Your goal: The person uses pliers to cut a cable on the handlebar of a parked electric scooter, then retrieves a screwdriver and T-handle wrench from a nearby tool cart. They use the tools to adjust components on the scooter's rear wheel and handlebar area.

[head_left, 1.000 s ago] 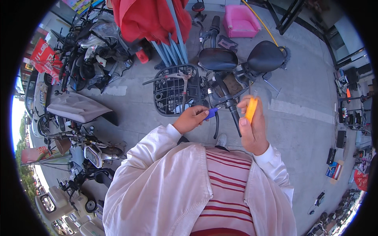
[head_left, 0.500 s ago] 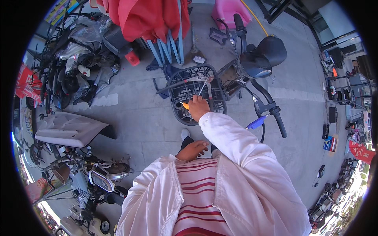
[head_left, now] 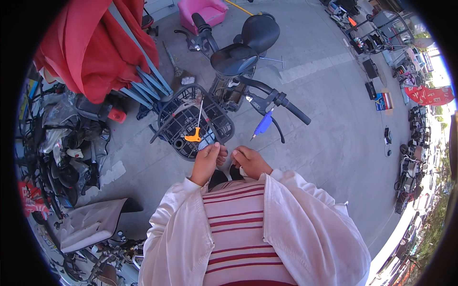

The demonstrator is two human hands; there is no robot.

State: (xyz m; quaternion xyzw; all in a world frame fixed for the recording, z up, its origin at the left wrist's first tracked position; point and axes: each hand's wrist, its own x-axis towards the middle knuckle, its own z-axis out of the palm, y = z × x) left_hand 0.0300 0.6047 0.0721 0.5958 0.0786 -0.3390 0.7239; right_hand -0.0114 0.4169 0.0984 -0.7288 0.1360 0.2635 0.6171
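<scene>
My left hand is closed just in front of the near rim of a black bicycle basket, its fingers curled and thumb on top. Close to its right, my right hand is closed too, thumb and forefinger pinched. Anything small in either hand is hidden. Inside the basket lies a T-handle wrench with an orange grip and a long thin metal shaft, touched by neither hand. A blue-handled pointed tool hangs by the brake lever of the handlebar.
Behind the basket stand a black bicycle seat and a broom. A folded red canopy on blue-grey poles is at the left. A pink chair stands at the back. Parts are piled at the far left, near a loose pale panel.
My right hand has let go of the orange-handled wrench, leaving it in the basket, and has drawn back toward me. My left hand has moved forward beside it. The view has turned right.
</scene>
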